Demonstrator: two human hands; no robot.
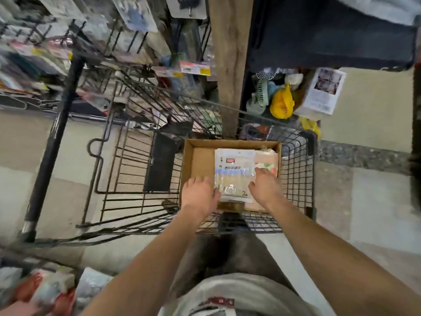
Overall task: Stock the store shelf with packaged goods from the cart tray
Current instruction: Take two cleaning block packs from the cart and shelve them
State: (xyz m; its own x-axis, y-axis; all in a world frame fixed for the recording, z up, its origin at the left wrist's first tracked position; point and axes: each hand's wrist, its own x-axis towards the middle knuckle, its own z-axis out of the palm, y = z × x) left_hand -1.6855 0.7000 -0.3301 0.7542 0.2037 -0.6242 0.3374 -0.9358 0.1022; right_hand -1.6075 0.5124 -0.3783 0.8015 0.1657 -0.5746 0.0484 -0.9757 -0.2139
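Note:
A cardboard tray [196, 160] sits in the upper basket of a wire cart [296, 169]. Inside it lies a stack of white and clear packaged goods [234, 169], with a pinkish pack [268, 160] beside it on the right. My left hand [200, 195] holds the stack's lower left edge, fingers curled round it. On the stack's lower right edge rests my right hand [265, 188], its thumb against the pack. The store shelf with hanging packs [136, 17] stands at the upper left.
A wooden post [230, 65] rises just behind the tray. A box of small fans and goods [280, 99] sits on the floor at the right. The cart's lower wire frame [136, 169] extends left. More packs [45, 290] lie at the bottom left.

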